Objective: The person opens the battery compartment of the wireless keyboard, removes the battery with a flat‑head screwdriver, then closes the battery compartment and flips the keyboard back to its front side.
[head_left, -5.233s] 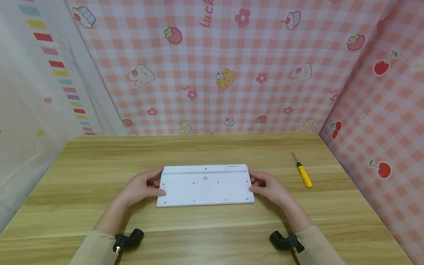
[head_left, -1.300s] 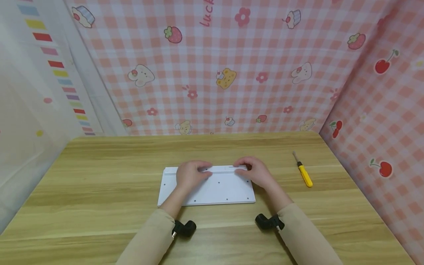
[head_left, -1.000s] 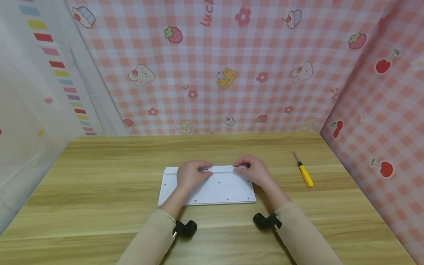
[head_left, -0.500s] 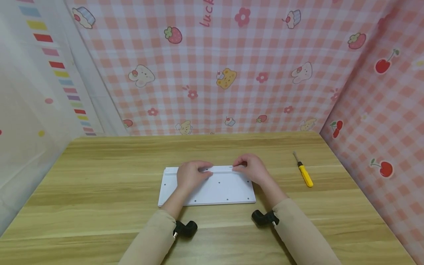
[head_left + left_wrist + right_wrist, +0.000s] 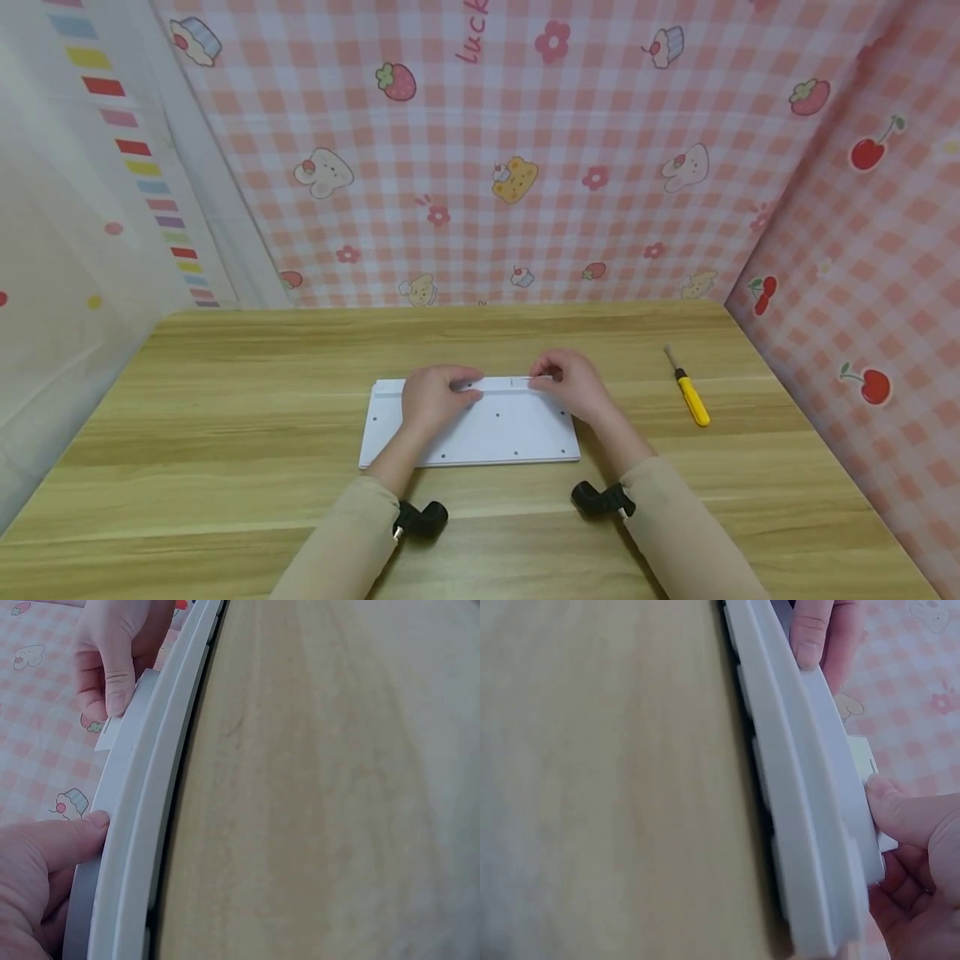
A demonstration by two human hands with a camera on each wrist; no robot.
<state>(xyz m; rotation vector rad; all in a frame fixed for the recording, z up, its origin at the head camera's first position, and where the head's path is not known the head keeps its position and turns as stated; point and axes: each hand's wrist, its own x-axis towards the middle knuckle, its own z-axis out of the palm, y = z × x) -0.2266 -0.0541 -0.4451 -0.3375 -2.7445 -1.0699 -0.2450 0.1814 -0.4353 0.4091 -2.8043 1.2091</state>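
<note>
A white keyboard (image 5: 480, 433) lies face down on the wooden table, dotted with dark screw holes; its key edges show underneath in both wrist views. My left hand (image 5: 431, 400) grips the raised back ridge (image 5: 127, 765) near the middle, thumb on the near side and fingers behind. At the right end of that ridge, my right hand (image 5: 573, 387) pinches a small flat white cover (image 5: 861, 756) between thumb and fingers. The cover juts out past the ridge's back in the wrist views. Its far part is hidden by my right fingers.
A screwdriver (image 5: 690, 394) with a yellow handle lies to the right of the keyboard, tip pointing away. The wooden table (image 5: 225, 358) ends at a pink checked cloth (image 5: 450, 250) at the back. Each wrist bears a black camera mount (image 5: 423, 518).
Both hands have left the keyboard's short sides for its back ridge. During the last second my left hand has kept still, while my right hand has shifted only slightly at the cover.
</note>
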